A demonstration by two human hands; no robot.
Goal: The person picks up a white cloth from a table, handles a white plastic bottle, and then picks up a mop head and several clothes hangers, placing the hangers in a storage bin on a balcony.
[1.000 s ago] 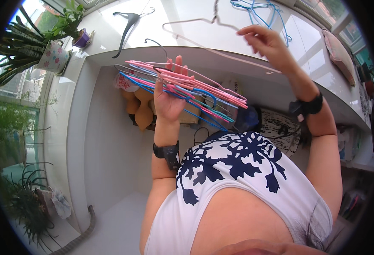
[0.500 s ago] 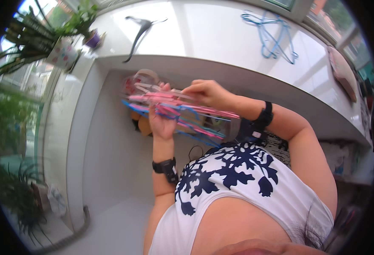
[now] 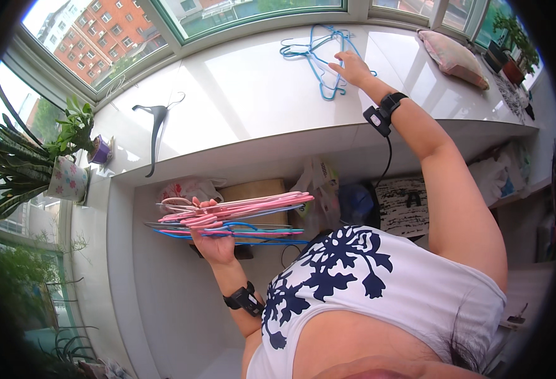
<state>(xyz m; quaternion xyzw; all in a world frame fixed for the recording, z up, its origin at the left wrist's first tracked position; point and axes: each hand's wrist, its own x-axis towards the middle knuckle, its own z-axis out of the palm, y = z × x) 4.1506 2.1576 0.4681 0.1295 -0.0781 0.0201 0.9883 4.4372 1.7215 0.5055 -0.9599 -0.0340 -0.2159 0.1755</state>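
My left hand (image 3: 215,243) is closed round a stacked bundle of clothes hangers (image 3: 253,208). Pink ones lie on top, with blue, grey and green ones under them. On the white sill, a loose group of blue hangers (image 3: 325,88) lies by the window. Stretched out over their right side, my right hand (image 3: 352,68) has its thumb and fingers apart; whether the fingertips touch a hanger, I cannot tell. Farther left on the sill lies a single dark hanger (image 3: 158,123) with a metal hook.
Potted plants (image 3: 69,180) stand at the left end, a pink cushion (image 3: 452,57) at the right. Below the sill's edge are a cardboard box (image 3: 253,192), plastic bags (image 3: 319,189) and a black-and-white patterned item (image 3: 403,205). A cable hangs from my right wristband (image 3: 385,114).
My right hand has left the bundle and moved up and right to the blue hangers on the sill. The left hand still holds its bundle, now lower in view. The view has shifted.
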